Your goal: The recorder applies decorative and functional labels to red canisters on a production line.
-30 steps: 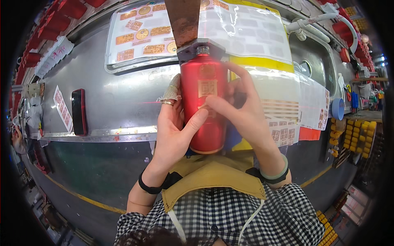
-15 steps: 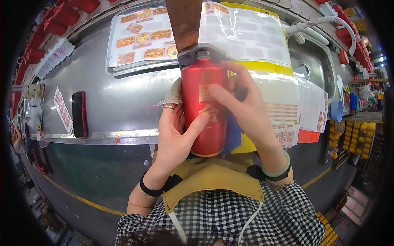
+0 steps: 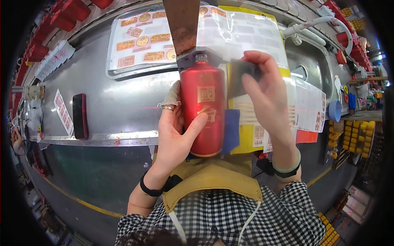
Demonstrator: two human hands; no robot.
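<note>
A red bottle with a bare threaded neck lies with its neck away from me, gold decals on its front. My left hand is closed around its left side, the thumb across the front beside the lower decal. One of its fingers wears a pale cloth cover. My right hand, somewhat blurred, is apart from the bottle to its right. Between its thumb and fingers is a dark flat piece, too smeared to name. A metal bracket stands at the bottle's neck end.
A metal tray with gold decal sheets lies at the back, beside plastic-covered sheets. On the steel bench's left are a phone and a decal strip. A sink and blue cup stand right.
My right hand has moved right, off the bottle's front, and now shows a dark piece in its fingers. More of the upper gold decal is uncovered. My left hand keeps its hold.
</note>
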